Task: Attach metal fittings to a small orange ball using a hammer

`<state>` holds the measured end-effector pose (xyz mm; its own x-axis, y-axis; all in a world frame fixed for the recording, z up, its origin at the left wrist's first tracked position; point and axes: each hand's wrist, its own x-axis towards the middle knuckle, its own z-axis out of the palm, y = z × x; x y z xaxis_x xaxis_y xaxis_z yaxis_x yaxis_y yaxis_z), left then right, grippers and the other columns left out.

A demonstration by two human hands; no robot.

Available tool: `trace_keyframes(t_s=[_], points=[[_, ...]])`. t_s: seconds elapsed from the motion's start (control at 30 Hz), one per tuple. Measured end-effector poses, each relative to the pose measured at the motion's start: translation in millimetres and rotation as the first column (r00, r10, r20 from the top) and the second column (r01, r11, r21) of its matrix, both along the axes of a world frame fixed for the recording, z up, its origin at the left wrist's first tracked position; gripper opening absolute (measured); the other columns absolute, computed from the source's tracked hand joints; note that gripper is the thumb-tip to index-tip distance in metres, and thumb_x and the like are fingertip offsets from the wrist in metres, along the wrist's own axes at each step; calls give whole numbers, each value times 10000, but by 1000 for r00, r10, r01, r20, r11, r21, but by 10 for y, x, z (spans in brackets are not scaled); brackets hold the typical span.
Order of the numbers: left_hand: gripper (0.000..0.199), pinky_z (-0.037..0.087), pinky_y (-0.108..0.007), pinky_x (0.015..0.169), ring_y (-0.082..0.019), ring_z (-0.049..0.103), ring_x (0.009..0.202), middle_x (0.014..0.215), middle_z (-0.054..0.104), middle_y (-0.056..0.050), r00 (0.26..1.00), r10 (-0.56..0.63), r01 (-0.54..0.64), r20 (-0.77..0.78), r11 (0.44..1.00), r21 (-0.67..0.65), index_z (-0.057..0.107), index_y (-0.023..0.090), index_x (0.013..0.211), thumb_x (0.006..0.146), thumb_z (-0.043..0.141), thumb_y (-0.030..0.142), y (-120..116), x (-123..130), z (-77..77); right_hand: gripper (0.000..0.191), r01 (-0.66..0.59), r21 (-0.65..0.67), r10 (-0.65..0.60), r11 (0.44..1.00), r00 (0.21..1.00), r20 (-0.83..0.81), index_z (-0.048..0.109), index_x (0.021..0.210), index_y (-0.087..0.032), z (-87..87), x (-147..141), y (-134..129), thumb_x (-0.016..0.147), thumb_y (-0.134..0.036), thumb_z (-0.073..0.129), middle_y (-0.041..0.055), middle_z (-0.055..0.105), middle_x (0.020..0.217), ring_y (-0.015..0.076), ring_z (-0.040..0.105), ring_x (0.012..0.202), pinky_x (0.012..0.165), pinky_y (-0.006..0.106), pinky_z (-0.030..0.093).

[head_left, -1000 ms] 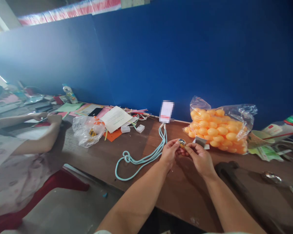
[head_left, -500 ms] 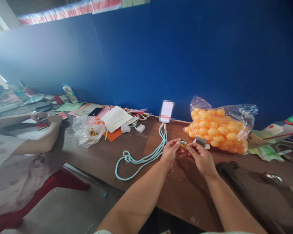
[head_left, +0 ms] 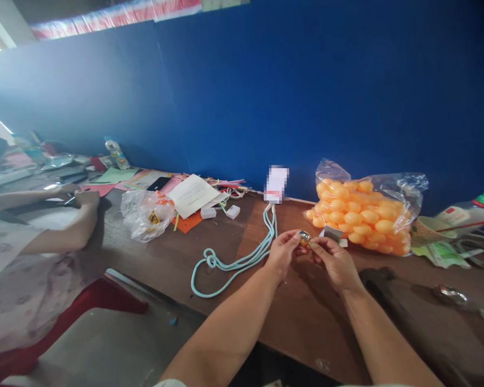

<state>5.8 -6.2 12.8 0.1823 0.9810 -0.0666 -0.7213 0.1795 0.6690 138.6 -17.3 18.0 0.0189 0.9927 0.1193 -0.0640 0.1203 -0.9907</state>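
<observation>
Over the brown table, a small shiny rounded object [head_left: 304, 238], silver and gold in colour, is pinched between my hands; its kind is too small to make out. My left hand [head_left: 283, 252] grips it from the left with thumb and fingers closed. The thumb and fingertips of my right hand [head_left: 333, 260] are pressed together at its right side. Just left of my left hand lies a light blue cord [head_left: 242, 265], joined to a blurred white card [head_left: 276, 184] against the blue partition. A clear bag of orange balls [head_left: 361, 215] rests behind my right hand.
Another shiny silver object [head_left: 450, 294] lies at right on a dark brown item. A crumpled plastic bag [head_left: 147, 215], papers [head_left: 194, 196] and small clear boxes [head_left: 233, 212] sit at left. Beyond them a co-worker's hand [head_left: 86, 199] is at the table. A paper cone cup [head_left: 433, 231] stands far right.
My hands stay almost in place, with the shiny object slightly turned between my fingers. At left, the co-worker's hands have shifted a little, and a pale sheet shows under their arm.
</observation>
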Motion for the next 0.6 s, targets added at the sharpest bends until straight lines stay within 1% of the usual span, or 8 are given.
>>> trace_keyframes(t_s=[0.1, 0.4, 0.6], points=[[430, 495, -215, 613, -81, 600, 569, 808, 674, -56, 1000, 0, 0, 1, 1000, 0, 630, 105, 970, 644, 762, 354, 2, 3, -2, 226, 1, -8, -1, 1000, 1000, 9, 646, 822, -201, -5, 7, 1, 705, -372, 736, -24, 553, 599, 94, 455, 512, 507, 230, 400], [418, 494, -226, 616, -78, 591, 547, 804, 670, -56, 1000, -8, 8, 0, 1000, -24, 624, 105, 965, 650, 760, 344, 3, -2, 9, 244, -4, -28, 3, 1000, 1000, -6, 642, 808, -196, 14, -8, -8, 695, -389, 740, -30, 528, 561, 96, 463, 508, 515, 228, 416], [406, 491, -218, 613, -80, 594, 554, 788, 668, -53, 1000, -9, 9, 1, 1000, -19, 627, 107, 961, 650, 757, 334, 10, 1, -10, 238, -13, -35, 12, 999, 1000, -24, 643, 803, -196, 6, -3, -7, 695, -385, 741, -21, 556, 578, 96, 476, 513, 517, 225, 426]])
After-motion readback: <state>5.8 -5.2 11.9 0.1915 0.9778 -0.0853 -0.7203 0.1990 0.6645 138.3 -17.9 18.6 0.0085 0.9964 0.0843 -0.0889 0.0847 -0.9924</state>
